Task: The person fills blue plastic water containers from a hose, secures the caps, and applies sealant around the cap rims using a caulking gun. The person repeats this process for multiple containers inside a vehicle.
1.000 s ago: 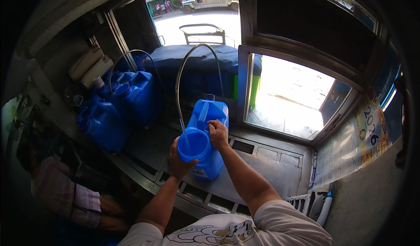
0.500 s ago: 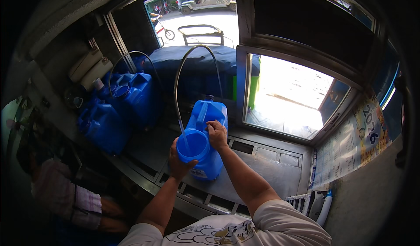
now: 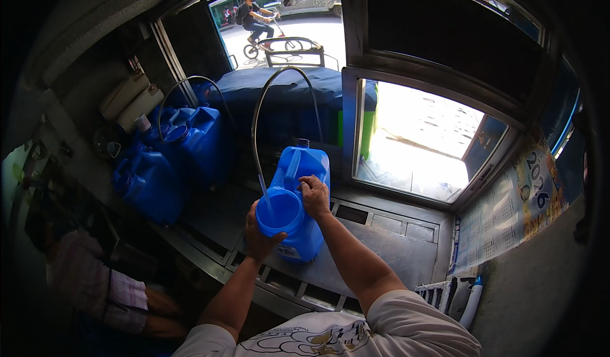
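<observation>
Stacked blue jugs (image 3: 171,160) block left; right counter (image 3: 394,242) open.

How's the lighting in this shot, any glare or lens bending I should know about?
Head view: the window and the street doorway are blown out, so the interior sits dim; the blue container under the left hand and right hand stays readable; fisheye curves the frame edges, and the corners go black.

a single head-worn fisheye view looks steeply down and forward from the person's own head, close above the left hand (image 3: 259,233) and right hand (image 3: 314,195), both forearms rising from the lower edge. straight frames bow toward the dark rim; a window (image 3: 419,144) sits ahead-right.
</observation>
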### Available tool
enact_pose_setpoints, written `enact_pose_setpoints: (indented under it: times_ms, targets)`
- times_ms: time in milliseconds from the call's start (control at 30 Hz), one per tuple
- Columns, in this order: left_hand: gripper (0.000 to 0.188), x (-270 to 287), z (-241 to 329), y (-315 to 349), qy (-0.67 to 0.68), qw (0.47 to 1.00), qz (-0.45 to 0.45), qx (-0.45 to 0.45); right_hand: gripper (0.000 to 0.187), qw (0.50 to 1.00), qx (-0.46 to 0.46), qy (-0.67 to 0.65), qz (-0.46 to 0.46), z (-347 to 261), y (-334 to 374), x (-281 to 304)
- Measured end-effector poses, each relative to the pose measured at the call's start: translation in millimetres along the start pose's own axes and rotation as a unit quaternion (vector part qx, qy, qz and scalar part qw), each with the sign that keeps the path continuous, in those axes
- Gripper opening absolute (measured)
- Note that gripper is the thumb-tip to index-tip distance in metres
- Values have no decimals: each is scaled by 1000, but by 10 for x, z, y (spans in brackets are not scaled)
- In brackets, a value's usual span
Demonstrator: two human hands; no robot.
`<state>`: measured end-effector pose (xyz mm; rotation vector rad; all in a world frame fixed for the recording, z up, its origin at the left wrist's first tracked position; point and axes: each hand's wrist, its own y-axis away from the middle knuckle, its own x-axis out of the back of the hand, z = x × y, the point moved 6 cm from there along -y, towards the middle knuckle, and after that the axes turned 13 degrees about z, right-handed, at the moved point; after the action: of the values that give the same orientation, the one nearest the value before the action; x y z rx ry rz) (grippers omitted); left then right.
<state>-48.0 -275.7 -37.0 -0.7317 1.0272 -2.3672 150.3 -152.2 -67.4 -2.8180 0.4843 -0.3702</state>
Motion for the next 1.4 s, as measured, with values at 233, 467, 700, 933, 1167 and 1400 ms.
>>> enact_pose_setpoints:
  times_ms: [233,467,700,933,1167,1400]
  targets:
    - [119,7,6,-7,-11,1000,3,-13,27,1000,1,3,-1,-5,1,5]
    - [119,2,-12,10,-10,1000,3,-7,27,1000,1,2,-4,18,-5,-12]
    - [119,2,5,-6,-8,1000,-2,-16,27,1000,-24,-6,-2,-36,20,19]
    - [120,-4,-32,15,5,1000,-6,19,22,997,42,-3,57,-98,21,57]
    - [118,1,20,-3,17,1000,-6,20,27,1000,-15,-24,13,64,-3,-19]
    - [118,6,-17,4,8,1000,-3,18,26,1000,-10,-16,15,31,4,-7]
